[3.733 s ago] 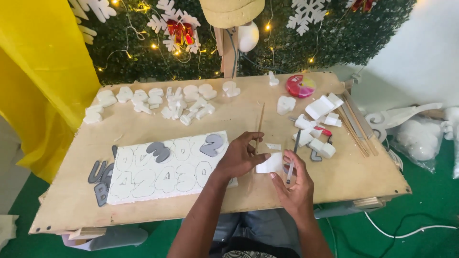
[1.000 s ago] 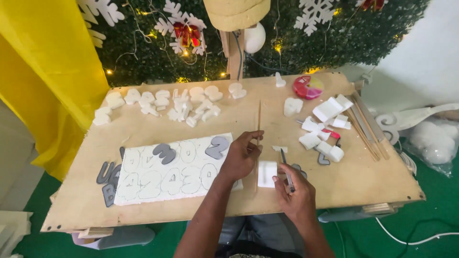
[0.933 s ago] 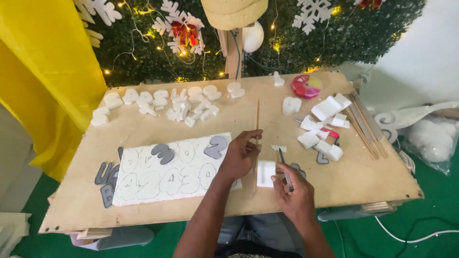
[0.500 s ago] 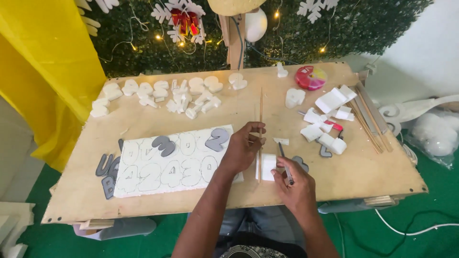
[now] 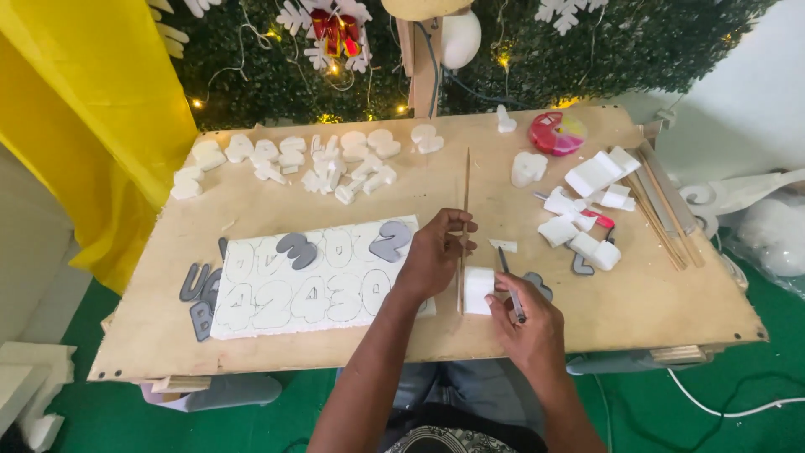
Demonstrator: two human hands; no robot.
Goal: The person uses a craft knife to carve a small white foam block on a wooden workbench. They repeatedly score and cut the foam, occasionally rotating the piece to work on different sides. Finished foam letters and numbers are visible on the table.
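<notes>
At the far left of the counter (image 5: 251, 352), three grey foam characters (image 5: 201, 294) lie partly under the edge of one white foam sheet (image 5: 302, 281), which carries outlined shapes and two more grey pieces (image 5: 298, 249) on top. Behind it, a loose row of white foam cut-outs (image 5: 293, 159) runs along the back edge; there are over a dozen, too clustered to count exactly. The left hand (image 5: 434, 256) presses its fingers down on one long thin wooden stick (image 5: 464, 226), holding it flat as a straight edge; the stick runs away from the person. Just right of the stick, touching it, lies one small white foam block (image 5: 478, 289). The right hand (image 5: 528, 323) has its fingers closed around a thin cutting tool (image 5: 510, 281), whose tip sits at the block's right side. Bare board lies between the stick and a cluster of about eight white foam offcuts (image 5: 587, 210) farther right, with one pink round object (image 5: 557, 132) behind them. Several wooden strips (image 5: 662, 210) lie near the right edge.
</notes>
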